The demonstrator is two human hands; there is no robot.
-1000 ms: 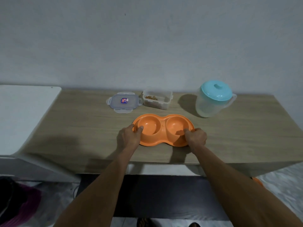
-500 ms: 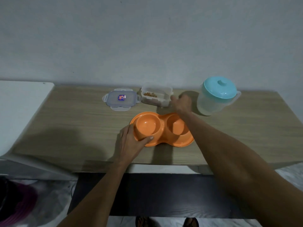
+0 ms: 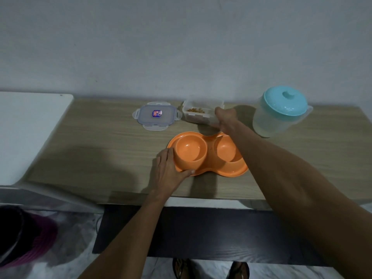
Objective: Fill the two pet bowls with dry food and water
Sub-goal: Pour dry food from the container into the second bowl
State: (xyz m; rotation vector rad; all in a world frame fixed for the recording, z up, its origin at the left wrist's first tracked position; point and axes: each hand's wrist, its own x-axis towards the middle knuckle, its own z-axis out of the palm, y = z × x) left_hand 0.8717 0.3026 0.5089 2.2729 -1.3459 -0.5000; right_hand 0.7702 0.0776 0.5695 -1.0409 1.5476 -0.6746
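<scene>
An orange double pet bowl (image 3: 209, 172) lies on the wooden table (image 3: 104, 150); both wells look empty. My left hand (image 3: 169, 170) grips its left rim, thumb along the front edge. Behind it a clear food container (image 3: 198, 115) holds a little brown dry food. My right hand (image 3: 225, 118) is closed on the container's right end, and the container looks slightly lifted and tilted. The container's lid (image 3: 155, 115) lies flat to its left. A translucent water pitcher (image 3: 279, 113) with a turquoise lid stands at the right.
A white surface (image 3: 30, 127) adjoins the table on the left. The wall rises right behind the table. Below the front edge are a dark panel, the floor, my sandalled feet and a dark purple object (image 3: 22, 236) at lower left.
My right hand left the bowl's right rim, reached back to the food container and closed on its right end. My left hand shifted along the bowl's left rim and keeps hold.
</scene>
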